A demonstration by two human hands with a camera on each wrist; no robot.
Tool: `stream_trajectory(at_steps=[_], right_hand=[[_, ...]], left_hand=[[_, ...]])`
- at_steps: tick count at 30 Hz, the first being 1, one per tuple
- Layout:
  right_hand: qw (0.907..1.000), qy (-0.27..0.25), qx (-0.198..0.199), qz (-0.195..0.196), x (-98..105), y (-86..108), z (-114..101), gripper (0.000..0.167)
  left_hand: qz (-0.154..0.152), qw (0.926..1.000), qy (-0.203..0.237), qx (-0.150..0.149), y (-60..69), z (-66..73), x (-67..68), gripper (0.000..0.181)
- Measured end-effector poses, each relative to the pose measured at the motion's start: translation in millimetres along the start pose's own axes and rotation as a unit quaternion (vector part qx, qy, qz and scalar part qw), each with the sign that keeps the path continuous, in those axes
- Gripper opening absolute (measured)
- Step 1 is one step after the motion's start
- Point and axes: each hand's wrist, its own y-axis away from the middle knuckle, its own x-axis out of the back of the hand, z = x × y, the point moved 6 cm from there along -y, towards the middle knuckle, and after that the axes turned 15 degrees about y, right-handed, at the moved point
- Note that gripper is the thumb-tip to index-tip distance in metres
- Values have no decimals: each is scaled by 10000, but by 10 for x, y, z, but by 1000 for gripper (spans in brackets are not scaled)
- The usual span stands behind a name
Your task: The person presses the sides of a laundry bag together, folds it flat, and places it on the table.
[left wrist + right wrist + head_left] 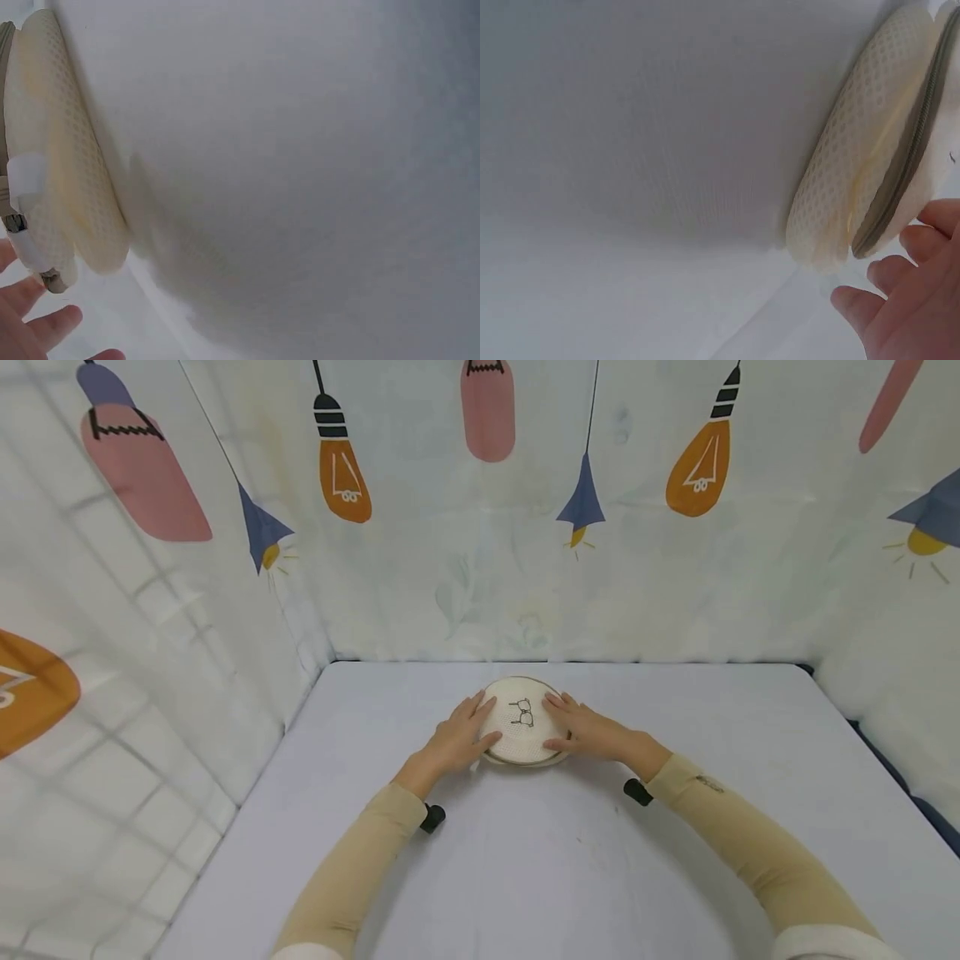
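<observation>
A round cream mesh laundry bag (517, 739) lies on the white table with a dark line drawing on its top. In the right wrist view a greyish zip runs around the side of the mesh bag (840, 161). My left hand (456, 737) rests at its left edge, fingers spread and fairly straight. On the opposite edge lies my right hand (592, 731), fingers extended over the top. The left wrist view shows white tags on the side of the bag (82, 157) and some left fingertips (56, 326) beside it. The bag's underside is hidden.
The white-covered table (525, 877) reaches back to a wall cloth (637, 585) printed with lamps and bulbs. A dark device sits below each wrist, the left device (432, 818) and the right device (637, 792).
</observation>
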Motion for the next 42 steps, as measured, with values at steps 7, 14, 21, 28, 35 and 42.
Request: stream_trajectory(at_steps=[7,14,21,28,35,42], right_hand=[[9994,309,48,-148,-31,-91,-48,93],[9989,306,-118,-340,-77,-148,-58,95],[9979,369,-250,-471,-128,-177,-97,99],[9968,551,-199,-539,-189,-192,-102,101],[9967,490,-173,-623,-231,-223,-97,104],[9952,548,-284,-757,-288,-247,-86,105]], left_hand=[[-630,9976,-212,-171,-62,76,-63,85],[-719,9957,-573,-126,-99,60,-106,87],[-969,9931,-662,89,-118,60,-164,90],[-1147,9896,-810,303,-119,79,-209,94],[-1156,9870,-1016,459,-155,45,-239,95],[-1249,9853,-1045,524,-174,32,-311,97]])
